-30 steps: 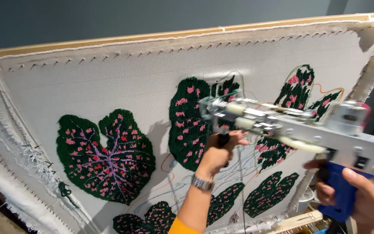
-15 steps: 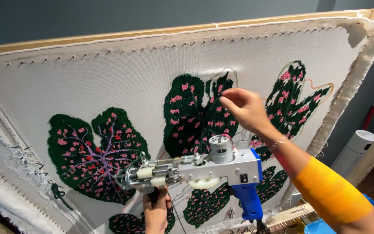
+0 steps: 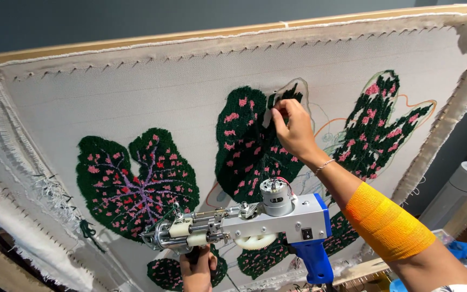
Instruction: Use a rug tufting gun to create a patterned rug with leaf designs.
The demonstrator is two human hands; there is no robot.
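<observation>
Background: white stretched cloth [image 3: 136, 103] on wooden frame, tufted green-pink leaves.
Right hand [image 3: 294, 130]: fingers pinching the dark green leaf tuft [image 3: 249, 151].
Left hand [image 3: 197, 269]: fingers clenched under the silver-blue tufting gun [image 3: 255, 221].

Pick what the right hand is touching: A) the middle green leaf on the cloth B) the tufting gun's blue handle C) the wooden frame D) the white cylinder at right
A: the right hand pinches at the top of the middle green leaf on the cloth, while the left hand holds the tufting gun from below, well under the leaf.
</observation>
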